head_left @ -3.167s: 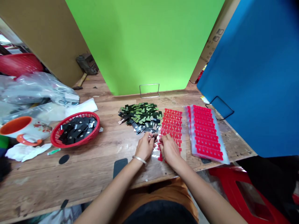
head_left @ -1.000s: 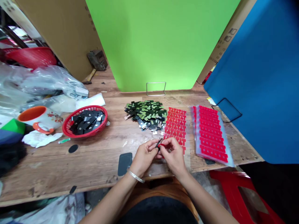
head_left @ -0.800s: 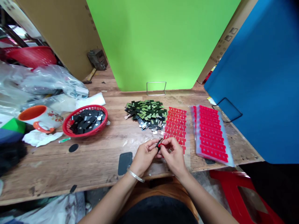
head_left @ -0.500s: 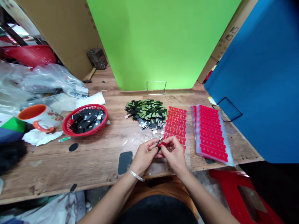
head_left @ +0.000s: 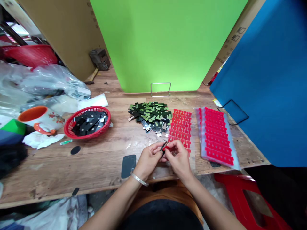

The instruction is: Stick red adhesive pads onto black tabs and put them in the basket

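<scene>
My left hand (head_left: 150,158) pinches a small dark flat metal piece (head_left: 163,147) near the table's front edge. Against it, my right hand (head_left: 179,157) grips a small red sticker (head_left: 166,148) between thumb and fingers. The fingers of both hands nearly meet and partly cover the two pieces. Just beyond them lies a pile of dark flat metal pieces (head_left: 152,115), many reflecting green. A sheet of red T-shaped stickers (head_left: 180,125) lies flat beside the pile, its near end partly behind my right hand.
At left stands a red basket (head_left: 108,123) of dark pieces, beside an orange-and-white mug (head_left: 51,119) and crumpled tissue (head_left: 43,141). Stacked red sticker sheets (head_left: 217,137) lie at right. A green panel (head_left: 165,44) and a blue panel (head_left: 261,95) rise behind the wooden table (head_left: 100,172).
Both hands stay in nearly the same place, still holding the dark piece and the red sticker. The dark piece looks slightly turned between the fingers.
</scene>
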A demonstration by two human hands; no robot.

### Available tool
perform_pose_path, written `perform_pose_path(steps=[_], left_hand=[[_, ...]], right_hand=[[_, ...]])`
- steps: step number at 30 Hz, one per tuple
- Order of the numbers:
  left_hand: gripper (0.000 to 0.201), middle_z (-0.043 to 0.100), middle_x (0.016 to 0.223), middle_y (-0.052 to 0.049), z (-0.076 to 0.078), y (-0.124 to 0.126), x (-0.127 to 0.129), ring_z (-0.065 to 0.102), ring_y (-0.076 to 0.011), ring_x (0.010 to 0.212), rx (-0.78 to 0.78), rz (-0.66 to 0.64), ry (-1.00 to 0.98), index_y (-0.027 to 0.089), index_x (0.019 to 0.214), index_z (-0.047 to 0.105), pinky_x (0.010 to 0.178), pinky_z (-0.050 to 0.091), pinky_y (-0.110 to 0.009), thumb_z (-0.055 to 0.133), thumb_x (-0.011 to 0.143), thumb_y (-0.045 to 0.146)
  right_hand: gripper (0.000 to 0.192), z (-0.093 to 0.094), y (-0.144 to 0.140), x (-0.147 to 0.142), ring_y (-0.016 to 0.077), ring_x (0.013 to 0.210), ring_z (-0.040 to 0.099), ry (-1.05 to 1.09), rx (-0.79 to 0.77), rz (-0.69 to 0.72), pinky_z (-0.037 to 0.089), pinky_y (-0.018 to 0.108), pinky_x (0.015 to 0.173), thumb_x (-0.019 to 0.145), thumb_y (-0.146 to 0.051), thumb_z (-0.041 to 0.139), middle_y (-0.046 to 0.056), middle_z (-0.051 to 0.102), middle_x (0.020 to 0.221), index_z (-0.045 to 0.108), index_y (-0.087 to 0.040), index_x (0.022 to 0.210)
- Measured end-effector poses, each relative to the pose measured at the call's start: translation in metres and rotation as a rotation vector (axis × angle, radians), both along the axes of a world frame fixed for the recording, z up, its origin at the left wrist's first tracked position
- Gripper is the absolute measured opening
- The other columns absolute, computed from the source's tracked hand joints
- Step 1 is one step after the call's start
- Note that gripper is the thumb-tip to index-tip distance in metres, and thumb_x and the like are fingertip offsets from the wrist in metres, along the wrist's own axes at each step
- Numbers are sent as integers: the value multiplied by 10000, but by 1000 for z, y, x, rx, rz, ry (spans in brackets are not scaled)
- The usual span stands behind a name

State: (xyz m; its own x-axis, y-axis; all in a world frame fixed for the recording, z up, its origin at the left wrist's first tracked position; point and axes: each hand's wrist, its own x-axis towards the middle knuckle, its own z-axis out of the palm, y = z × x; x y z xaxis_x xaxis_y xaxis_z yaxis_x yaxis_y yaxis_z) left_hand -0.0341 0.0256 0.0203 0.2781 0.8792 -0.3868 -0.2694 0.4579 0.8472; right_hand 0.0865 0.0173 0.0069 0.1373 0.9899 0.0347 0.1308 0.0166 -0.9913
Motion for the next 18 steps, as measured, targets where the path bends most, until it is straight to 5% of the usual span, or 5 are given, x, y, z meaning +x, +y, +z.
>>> perform_pose_path(steps=[11, 18], left_hand=[[337, 690, 762, -57, -3, -1, 3, 623, -119, 612, -13, 124, 50, 106, 998, 588, 573, 505, -203, 663, 685, 209], [363, 691, 760, -74, 1, -3, 6, 624, -131, 622, 38, 105, 26, 101, 1000, 610, 571, 497, -210, 673, 683, 267]], right_hand=[[67, 8, -8, 1, 116, 609, 575, -163, 60, 44, 485, 235, 574, 807, -246, 509, 6, 583, 757, 536, -192, 835], [73, 19, -2, 9, 163, 808, 527, -347, 223, -45, 443, 251, 566, 799, -211, 504, 89, 485, 1020, 569, -185, 776]])
